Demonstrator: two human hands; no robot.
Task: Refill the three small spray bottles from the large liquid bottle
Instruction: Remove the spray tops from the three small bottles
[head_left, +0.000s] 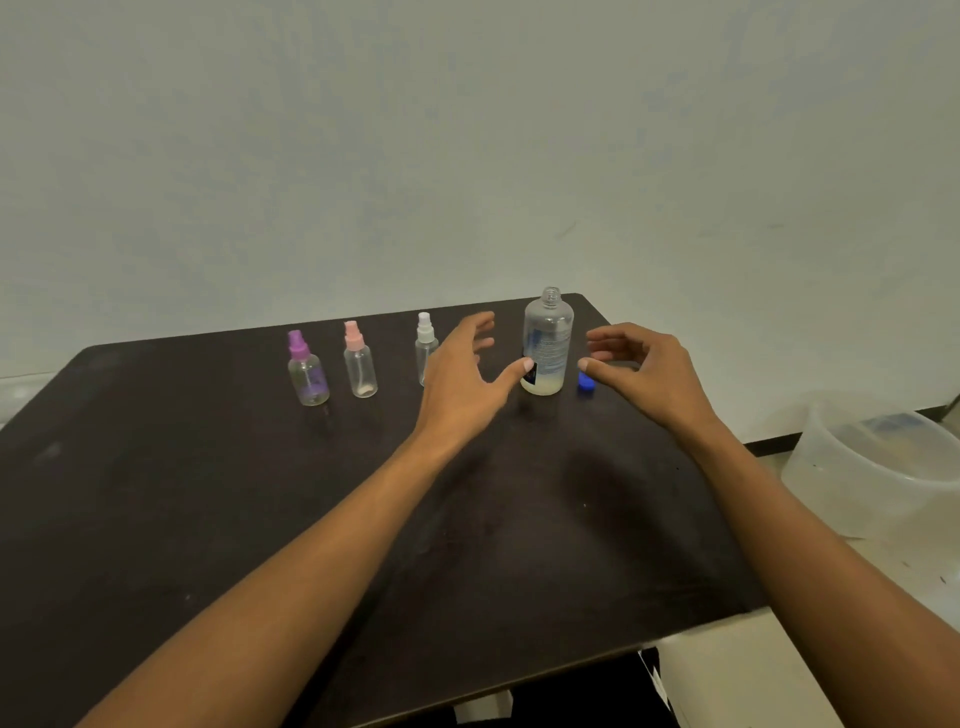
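Dark tabletop (156, 519), both hands empty.
My left hand (462, 374), spread, and right hand (647, 371), loosely curled, flank the uncapped large clear plastic bottle (548, 343) at 1 o'clock; three small clear spray bottles (359, 369) stand at 11.

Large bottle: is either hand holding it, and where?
No. The left hand is open, its thumb tip by the lower side of the large bottle; the right hand holds nothing.
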